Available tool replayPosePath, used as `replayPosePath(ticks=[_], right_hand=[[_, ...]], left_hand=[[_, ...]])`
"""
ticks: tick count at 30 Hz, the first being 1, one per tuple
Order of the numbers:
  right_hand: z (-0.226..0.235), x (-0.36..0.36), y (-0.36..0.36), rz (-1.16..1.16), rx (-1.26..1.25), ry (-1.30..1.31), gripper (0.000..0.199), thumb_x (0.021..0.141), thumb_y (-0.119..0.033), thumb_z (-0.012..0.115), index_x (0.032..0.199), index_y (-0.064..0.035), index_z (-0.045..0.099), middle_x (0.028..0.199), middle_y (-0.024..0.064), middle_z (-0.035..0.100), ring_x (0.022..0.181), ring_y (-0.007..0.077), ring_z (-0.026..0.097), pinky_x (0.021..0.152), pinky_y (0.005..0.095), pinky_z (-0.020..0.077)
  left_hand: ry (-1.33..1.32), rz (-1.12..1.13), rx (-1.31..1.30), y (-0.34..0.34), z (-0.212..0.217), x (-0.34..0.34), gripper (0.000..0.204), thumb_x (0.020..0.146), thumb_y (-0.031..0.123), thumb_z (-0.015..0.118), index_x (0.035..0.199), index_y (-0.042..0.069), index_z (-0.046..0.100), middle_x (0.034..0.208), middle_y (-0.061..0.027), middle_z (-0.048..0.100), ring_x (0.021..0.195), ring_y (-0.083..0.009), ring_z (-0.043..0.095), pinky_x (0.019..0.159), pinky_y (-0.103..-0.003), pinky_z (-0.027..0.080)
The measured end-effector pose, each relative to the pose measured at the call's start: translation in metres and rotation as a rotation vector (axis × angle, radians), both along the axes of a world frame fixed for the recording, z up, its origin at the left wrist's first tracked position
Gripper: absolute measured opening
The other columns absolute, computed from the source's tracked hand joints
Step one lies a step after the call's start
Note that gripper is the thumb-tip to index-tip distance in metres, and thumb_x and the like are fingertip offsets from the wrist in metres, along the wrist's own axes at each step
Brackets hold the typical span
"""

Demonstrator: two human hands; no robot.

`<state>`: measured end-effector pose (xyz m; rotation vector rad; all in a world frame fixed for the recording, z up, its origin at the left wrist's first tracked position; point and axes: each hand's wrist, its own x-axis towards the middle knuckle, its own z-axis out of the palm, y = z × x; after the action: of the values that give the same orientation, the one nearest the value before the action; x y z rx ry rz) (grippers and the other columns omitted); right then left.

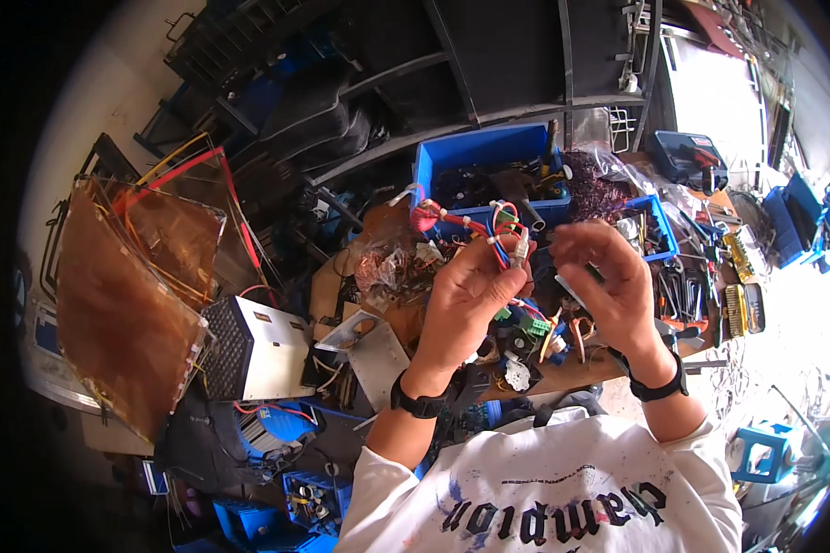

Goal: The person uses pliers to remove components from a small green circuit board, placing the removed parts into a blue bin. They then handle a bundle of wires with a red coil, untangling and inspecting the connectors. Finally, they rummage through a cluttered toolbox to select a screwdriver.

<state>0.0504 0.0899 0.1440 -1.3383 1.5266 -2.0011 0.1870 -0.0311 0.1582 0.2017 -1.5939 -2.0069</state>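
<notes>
My left hand (pixel 475 297) is closed on a wiring harness, pinching it between thumb and fingers just below a white plug connector (pixel 522 251). Red, blue and green wires (pixel 475 227) loop up and left from the grip, with a red bundle (pixel 424 215) at their far end. More wires hang under the hand. To the right, my right hand (pixel 607 286) is raised close to the connector but apart from it. Its fingers are bent, with a gap between them and the thumb. A pale thin strip (pixel 570 289) shows beside that thumb; whether the hand touches it I cannot tell.
Behind my hands stands a blue bin (pixel 491 138) of dark parts; a smaller blue tray (pixel 666 241) is to its right. Green terminal blocks (pixel 535 326) and loose parts clutter the bench below. A white metal box (pixel 269 350) and brown panels (pixel 120 313) stand left. Hand tools (pixel 687 288) lie right.
</notes>
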Motion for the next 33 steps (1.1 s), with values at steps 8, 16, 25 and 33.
replayPosePath(ticks=[8,16,25,33], right_hand=[[0.024,0.002,-0.014,-0.117,-0.145,0.516,0.031,0.075,0.003,0.069,0.105,-0.0036,0.065,0.093,0.0109,0.062,0.082,0.0214,0.063,0.07,0.0305,0.0516],[0.02,0.014,-0.013,0.153,-0.103,-0.364,0.015,0.091,-0.01,0.061,0.098,0.003,0.062,0.096,0.0073,0.065,0.087,0.0109,0.063,0.077,0.0262,0.0528],[0.01,0.001,-0.025,0.295,-0.109,-0.536,0.014,0.092,-0.013,0.061,0.098,-0.0005,0.061,0.098,0.0055,0.065,0.083,0.0094,0.062,0.079,0.0261,0.0512],[0.017,-0.001,-0.02,0.423,-0.075,-0.362,0.019,0.092,-0.008,0.059,0.108,0.0012,0.062,0.11,0.0086,0.062,0.099,0.0125,0.06,0.087,0.0266,0.0495]], left_hand=[[-0.036,-0.044,-0.191,0.0,-0.01,0.007,0.031,0.09,0.007,0.062,0.12,0.0,0.055,0.107,-0.0051,0.062,0.098,-0.0102,0.057,0.087,-0.026,0.045],[-0.028,-0.039,-0.335,0.0,-0.011,0.011,0.029,0.092,0.007,0.057,0.12,0.0,0.056,0.105,-0.006,0.063,0.092,-0.0115,0.059,0.084,-0.027,0.047],[-0.055,-0.09,-0.442,-0.002,-0.008,0.011,0.026,0.095,0.007,0.051,0.119,0.001,0.057,0.11,-0.0072,0.061,0.092,-0.0138,0.059,0.082,-0.028,0.048],[-0.082,-0.085,-0.439,0.0,-0.003,0.015,0.027,0.095,0.006,0.049,0.12,0.001,0.056,0.113,-0.0087,0.061,0.101,-0.0165,0.058,0.085,-0.028,0.046]])
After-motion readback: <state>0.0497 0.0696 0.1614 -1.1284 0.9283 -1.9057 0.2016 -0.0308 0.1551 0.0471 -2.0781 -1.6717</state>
